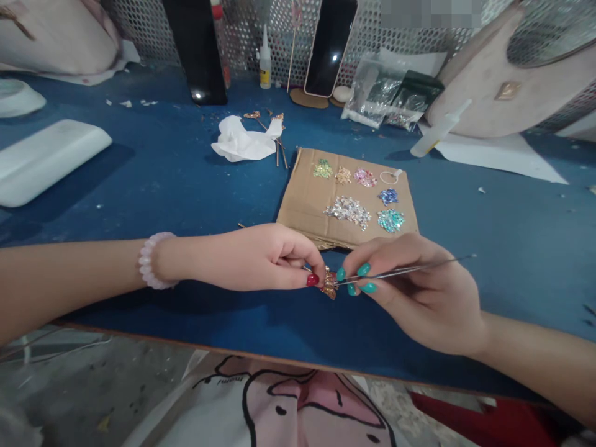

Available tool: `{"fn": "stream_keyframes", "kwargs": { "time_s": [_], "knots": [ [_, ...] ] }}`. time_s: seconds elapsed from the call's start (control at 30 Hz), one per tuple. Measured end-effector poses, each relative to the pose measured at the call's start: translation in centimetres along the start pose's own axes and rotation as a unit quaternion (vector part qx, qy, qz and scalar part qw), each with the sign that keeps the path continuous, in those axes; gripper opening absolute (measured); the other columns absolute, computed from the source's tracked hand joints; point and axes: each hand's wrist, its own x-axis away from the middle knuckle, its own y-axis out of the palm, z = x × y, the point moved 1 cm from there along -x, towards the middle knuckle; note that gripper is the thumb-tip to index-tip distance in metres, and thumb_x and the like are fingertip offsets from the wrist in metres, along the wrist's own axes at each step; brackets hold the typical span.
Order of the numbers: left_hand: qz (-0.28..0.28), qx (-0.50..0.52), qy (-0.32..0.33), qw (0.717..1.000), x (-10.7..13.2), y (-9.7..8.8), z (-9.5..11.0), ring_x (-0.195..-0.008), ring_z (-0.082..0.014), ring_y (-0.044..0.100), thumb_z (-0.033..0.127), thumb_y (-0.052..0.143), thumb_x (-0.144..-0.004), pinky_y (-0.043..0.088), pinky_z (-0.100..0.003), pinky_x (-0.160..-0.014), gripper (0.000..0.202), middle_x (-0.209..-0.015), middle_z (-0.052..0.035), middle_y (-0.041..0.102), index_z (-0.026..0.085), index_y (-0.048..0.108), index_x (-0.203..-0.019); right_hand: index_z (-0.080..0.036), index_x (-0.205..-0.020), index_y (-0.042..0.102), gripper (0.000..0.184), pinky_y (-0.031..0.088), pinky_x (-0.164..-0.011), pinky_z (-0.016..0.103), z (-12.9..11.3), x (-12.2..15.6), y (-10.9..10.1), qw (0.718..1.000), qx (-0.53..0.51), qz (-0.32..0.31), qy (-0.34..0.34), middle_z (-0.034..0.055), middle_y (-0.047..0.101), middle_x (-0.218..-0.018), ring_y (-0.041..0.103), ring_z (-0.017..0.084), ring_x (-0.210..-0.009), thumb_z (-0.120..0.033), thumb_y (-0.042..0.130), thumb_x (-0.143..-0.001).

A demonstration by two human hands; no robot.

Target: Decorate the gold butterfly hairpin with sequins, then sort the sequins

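My left hand (279, 257) pinches a small gold ornament (330, 284), with a thin stem partly hidden by the fingers; its exact kind is hard to make out. From the right, my right hand (414, 285) grips slim metal tweezers (395, 271), whose tips reach the ornament. Just beyond both hands lies a cardboard sheet (302, 192). On it sit separate piles of tiny rhinestones: green (322, 168), peach (343, 176), pink (365, 177), blue (388, 197), teal (390, 220) and clear silvery ones (349, 211).
Crumpled white tissue (244, 139) and thin gold hairpin-like pieces (280, 152) lie behind the cardboard. A glue bottle (265, 65) and a phone (331, 46) stand at the back. Plastic bags (377, 87) and another bottle (437, 131) are right; a white case (51, 161) is left.
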Motion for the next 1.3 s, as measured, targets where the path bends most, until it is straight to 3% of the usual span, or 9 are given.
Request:
{"fn": "stream_keyframes", "kwargs": {
  "time_s": [0.47,0.83,1.3],
  "knots": [
    [-0.004,0.014,-0.003,1.0,-0.07,-0.06,0.06,-0.047,-0.0067,0.028,0.031,0.049,-0.087,0.023,-0.016,-0.043,0.02,-0.057,0.0057,0.033,0.018,0.06,-0.096,-0.026,-0.087,0.051,0.028,0.055,-0.062,0.023,0.21,0.09,-0.16,0.996,0.083,0.006,-0.044,0.0015,0.064,-0.081,0.065,0.013,-0.072,0.0,0.055,-0.076],
    [-0.011,0.028,-0.003,1.0,-0.13,-0.13,-0.03,-0.049,-0.0066,0.029,0.033,0.05,-0.086,0.023,-0.016,-0.044,0.022,-0.058,0.0053,0.034,0.018,0.061,-0.097,-0.025,-0.085,0.054,0.03,0.056,-0.057,0.022,-0.05,-0.1,-0.32,0.996,0.057,-0.03,-0.061,0.0027,0.065,-0.082,0.066,0.013,-0.071,0.003,0.053,-0.075],
    [-0.005,0.022,-0.002,1.0,-0.07,-0.15,0.09,-0.048,-0.0067,0.027,0.034,0.052,-0.085,0.024,-0.016,-0.044,0.023,-0.057,0.0059,0.033,0.017,0.061,-0.097,-0.025,-0.083,0.054,0.029,0.054,-0.053,0.021,0.01,0.0,-0.19,0.996,0.061,0.003,-0.061,0.0015,0.065,-0.081,0.065,0.012,-0.066,0.003,0.053,-0.075]
  ]
}}
